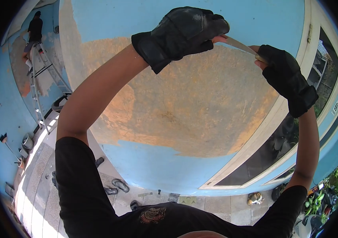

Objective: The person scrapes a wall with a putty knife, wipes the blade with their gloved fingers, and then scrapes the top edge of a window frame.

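Both my hands wear black fingerless gloves and are raised in front of a wall (169,107) with blue paint around a large bare, orange-brown patch. Between them runs a thin flat scraper (240,45), its blade lying slantwise close to the upper edge of the bare patch. My right hand (283,71) is closed around the scraper's lower right end. At the other end, my left hand (188,33) has its fingers closed on the blade's tip, with the back of the glove toward me.
A window frame (252,152) borders the patch on the right. At far left, another person (35,29) stands on a stepladder (38,79). Sandals (120,185) lie on the tiled floor below, near a cat-like patterned shape (255,198). A broom (8,144) and buckets (27,141) stand left.
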